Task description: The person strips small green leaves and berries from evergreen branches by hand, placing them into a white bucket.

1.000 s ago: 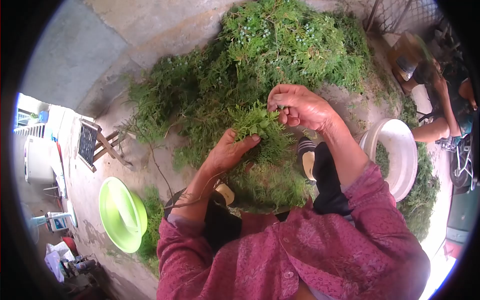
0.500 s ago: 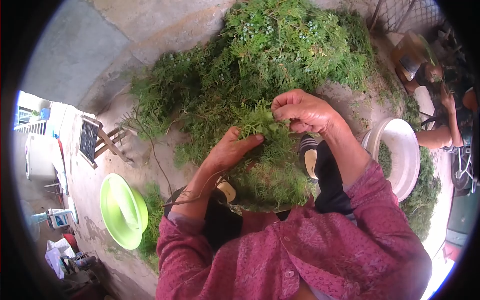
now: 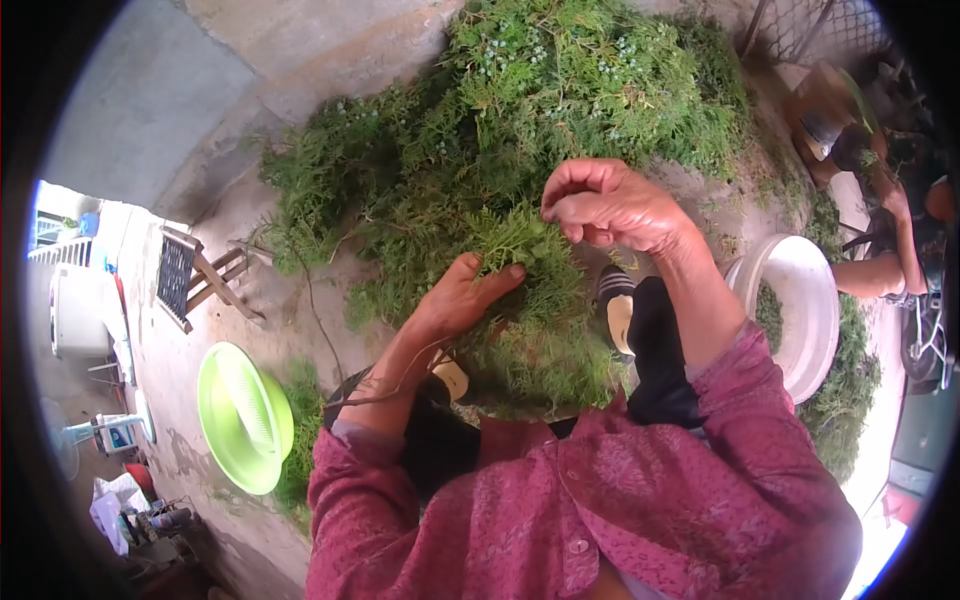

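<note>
Holding the green sprig point(image 3: 515, 240) in my left hand point(image 3: 460, 300) over my lap, with my right hand point(image 3: 610, 205) pinched tight just beside its tip, I may pull too hard and drop it into the big pile point(image 3: 560, 90).

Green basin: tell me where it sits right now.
In the head view the green basin lies on the concrete floor at lower left, beside the left sleeve, below the wooden stool.
</note>
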`<act>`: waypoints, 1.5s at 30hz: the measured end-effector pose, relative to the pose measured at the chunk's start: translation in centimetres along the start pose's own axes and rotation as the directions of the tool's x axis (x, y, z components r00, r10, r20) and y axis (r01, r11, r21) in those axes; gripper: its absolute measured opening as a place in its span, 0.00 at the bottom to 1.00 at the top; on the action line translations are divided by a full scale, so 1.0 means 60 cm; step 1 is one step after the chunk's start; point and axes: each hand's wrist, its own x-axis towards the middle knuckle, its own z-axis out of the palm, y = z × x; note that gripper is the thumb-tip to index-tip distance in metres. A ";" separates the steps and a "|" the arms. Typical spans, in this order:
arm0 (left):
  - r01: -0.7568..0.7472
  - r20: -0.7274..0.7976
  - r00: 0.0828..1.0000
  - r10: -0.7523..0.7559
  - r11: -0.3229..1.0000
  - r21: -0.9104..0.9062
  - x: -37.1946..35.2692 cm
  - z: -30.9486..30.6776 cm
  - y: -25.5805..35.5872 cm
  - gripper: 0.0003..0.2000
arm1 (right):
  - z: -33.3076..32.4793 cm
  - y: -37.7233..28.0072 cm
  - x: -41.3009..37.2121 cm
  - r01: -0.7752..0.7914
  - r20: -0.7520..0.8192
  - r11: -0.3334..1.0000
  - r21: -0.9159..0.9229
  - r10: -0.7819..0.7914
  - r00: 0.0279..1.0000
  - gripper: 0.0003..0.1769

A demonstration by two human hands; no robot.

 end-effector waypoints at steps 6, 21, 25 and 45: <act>-0.103 0.066 0.993 0.102 0.994 0.024 0.016 -0.009 -0.026 0.09 | 0.010 0.024 0.015 0.096 0.067 0.794 -0.600 -0.070 0.995 0.17; -0.085 0.069 0.994 0.084 0.996 0.000 0.009 -0.012 -0.023 0.11 | 0.019 0.020 0.011 -0.107 0.062 0.902 -0.418 0.145 0.987 0.10; -0.052 0.106 0.993 0.048 0.998 0.031 0.002 -0.017 -0.015 0.09 | 0.012 0.017 0.003 -0.231 0.108 0.917 -0.324 0.279 0.954 0.09; 0.033 -0.014 0.999 -0.034 0.998 -0.057 0.019 -0.019 -0.001 0.10 | 0.007 0.030 0.014 -0.044 -0.089 0.989 -0.138 0.032 0.996 0.15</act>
